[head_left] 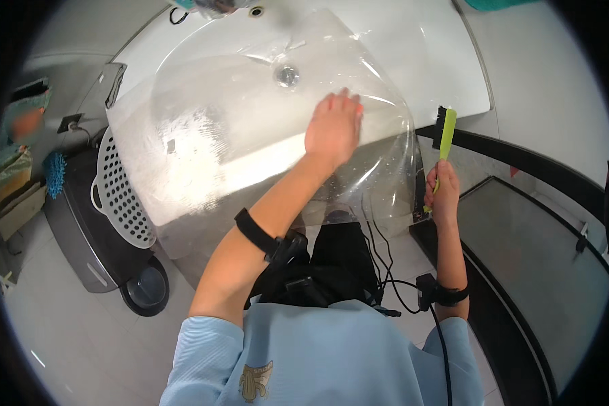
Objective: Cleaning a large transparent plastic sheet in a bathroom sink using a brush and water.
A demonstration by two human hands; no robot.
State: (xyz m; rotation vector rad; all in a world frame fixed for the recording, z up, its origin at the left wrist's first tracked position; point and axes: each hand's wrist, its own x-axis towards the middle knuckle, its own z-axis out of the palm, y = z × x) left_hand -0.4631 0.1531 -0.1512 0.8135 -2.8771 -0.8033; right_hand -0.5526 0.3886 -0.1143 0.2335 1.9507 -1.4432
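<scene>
At twelve o'clock, clear sheeting (250, 128) over the sink (446, 54) is touched by the flattened left hand (335, 130); at two, a green brush (448, 132) is gripped by the right hand (444, 189).

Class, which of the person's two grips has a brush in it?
The right grip: it holds the green brush by its handle, whereas the left grip lies palm down on the clear plastic sheet.

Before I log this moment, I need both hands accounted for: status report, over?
Left hand palm-down on clear plastic sheet. Right hand gripping green brush. Sheet draped over white sink. Black cable hanging on right side.
</scene>
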